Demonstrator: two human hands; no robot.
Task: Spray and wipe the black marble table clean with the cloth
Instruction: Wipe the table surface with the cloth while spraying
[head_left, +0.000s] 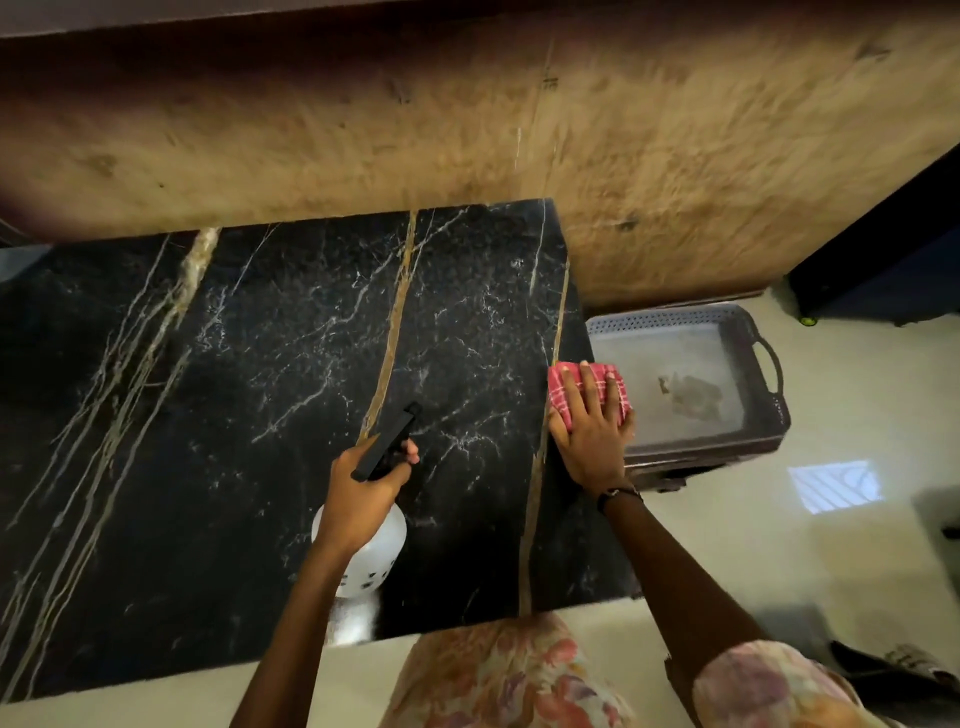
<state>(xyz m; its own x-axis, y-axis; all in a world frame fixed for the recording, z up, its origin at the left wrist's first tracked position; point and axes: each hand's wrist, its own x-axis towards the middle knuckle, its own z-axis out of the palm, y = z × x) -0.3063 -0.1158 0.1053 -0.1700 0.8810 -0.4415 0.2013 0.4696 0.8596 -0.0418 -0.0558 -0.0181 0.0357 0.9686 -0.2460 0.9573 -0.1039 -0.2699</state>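
Note:
The black marble table (260, 389), veined white and gold, fills the left and middle of the view. My left hand (363, 493) grips a white spray bottle (371, 551) by its black trigger head, which points up and to the right over the tabletop. My right hand (592, 436) lies flat on a folded red-and-white checked cloth (563, 384) and presses it onto the table's right edge. Part of the cloth hangs past that edge.
A grey plastic tray (763, 415) with handles sits on the pale floor right beside the table's right edge. A tan textured wall (467, 130) runs behind the table. A dark piece of furniture (883, 270) stands at the far right.

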